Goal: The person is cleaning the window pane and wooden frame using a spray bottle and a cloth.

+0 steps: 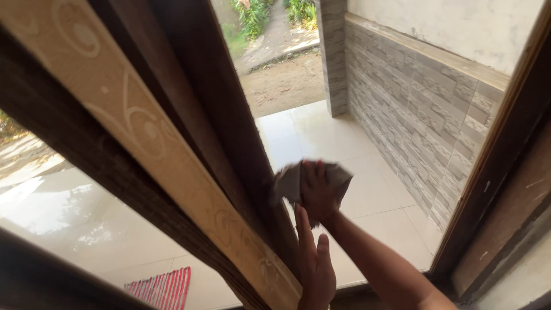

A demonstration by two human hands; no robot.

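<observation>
The right hand (317, 192) is seen from behind, pressing a crumpled grey cloth (290, 182) flat against a window pane (356, 195). Its grip is loose: the fingers are spread over the cloth and pin it to the glass instead of closing around it. The cloth bunches out on both sides of the hand, more to the left, where it meets the dark wooden window frame (229, 132). The right forearm rises from the lower right of the view.

Just below, the left hand (314, 264) lies open and flat, fingers straight and pointing up toward the cloth. It holds nothing and rests where the frame meets the glass. The right hand is the one on the cloth.

The frame runs as a long diagonal from upper left to lower right, with a pale carved wooden strip (149, 132) beside it. Through the glass lie pale floor tiles (321, 138), a grey stone-faced wall (425, 109) and a red striped mat (163, 287).
</observation>
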